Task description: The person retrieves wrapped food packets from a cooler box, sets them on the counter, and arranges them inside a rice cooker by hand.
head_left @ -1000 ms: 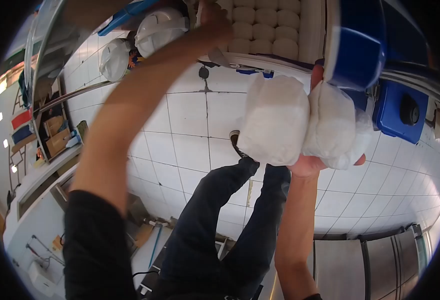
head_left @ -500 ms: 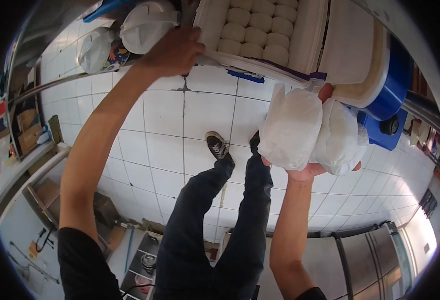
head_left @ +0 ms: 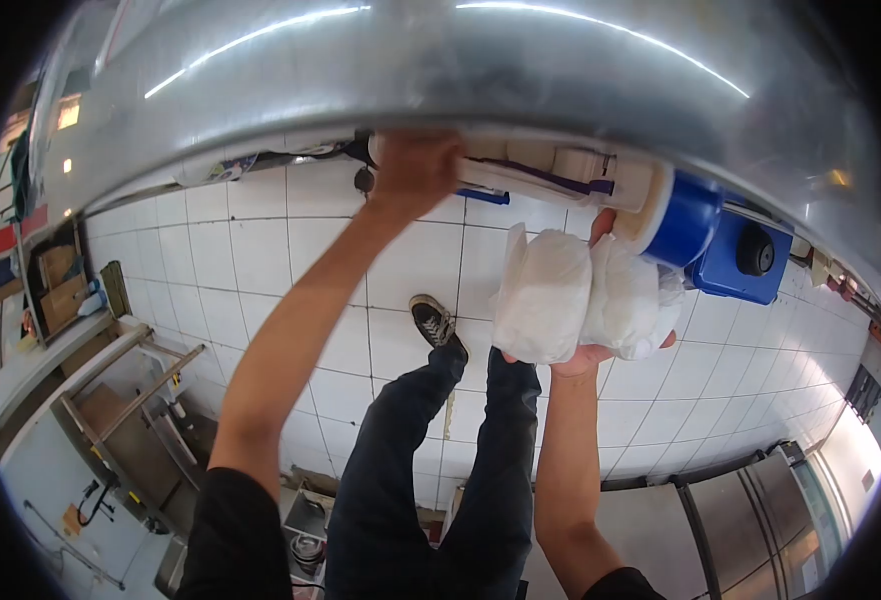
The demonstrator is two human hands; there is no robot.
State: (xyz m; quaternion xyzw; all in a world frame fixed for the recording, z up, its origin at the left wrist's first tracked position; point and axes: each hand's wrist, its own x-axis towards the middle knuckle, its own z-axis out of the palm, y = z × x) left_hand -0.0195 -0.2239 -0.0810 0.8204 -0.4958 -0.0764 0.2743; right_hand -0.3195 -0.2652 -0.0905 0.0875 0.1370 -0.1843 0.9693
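My right hand [head_left: 583, 358] is under two rounded white bundles in thin plastic [head_left: 546, 295], its fingers curled round their sides. They sit side by side, and what is inside the plastic cannot be made out. My left hand [head_left: 416, 172] reaches to the near left edge of a white tub [head_left: 521, 174], fingers curled and partly under the steel counter edge. Whatever it grips there is hidden. Only a strip of the tub shows, with pale round pieces [head_left: 533, 153] inside.
A steel counter [head_left: 441, 70] covers the top of the view. Right of the tub are a white container with a blue end [head_left: 683, 215] and a blue box with a black knob [head_left: 746, 262]. White floor tiles [head_left: 311, 265] lie below. A metal rack [head_left: 121, 390] stands at left.
The view has shifted so the steel counter now hides most of the tub and its rows of pale rounds. My left hand has moved right along the tub. The right hand keeps both bundles.
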